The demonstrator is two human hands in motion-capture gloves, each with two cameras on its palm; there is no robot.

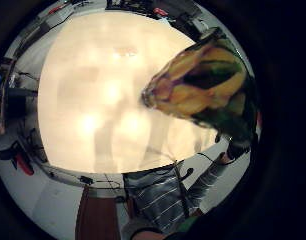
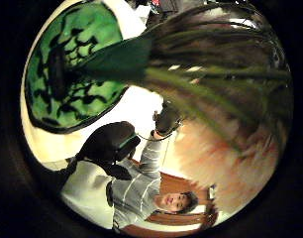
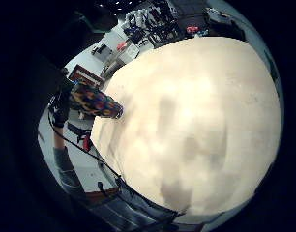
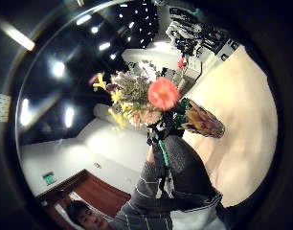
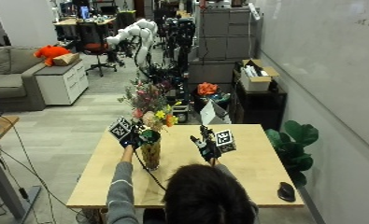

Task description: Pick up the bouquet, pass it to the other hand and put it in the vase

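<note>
From above and behind my head, the outside view looks down the table [image 5: 246, 163] at both my raised hands. My left little-finger camera faces down at the tabletop, with the vase [image 1: 203, 82] close by; my left thumb camera sits hard against the bouquet [image 2: 216, 74] stems. Both right palm cameras look across from further off, sharing the vase and tabletop.
</note>
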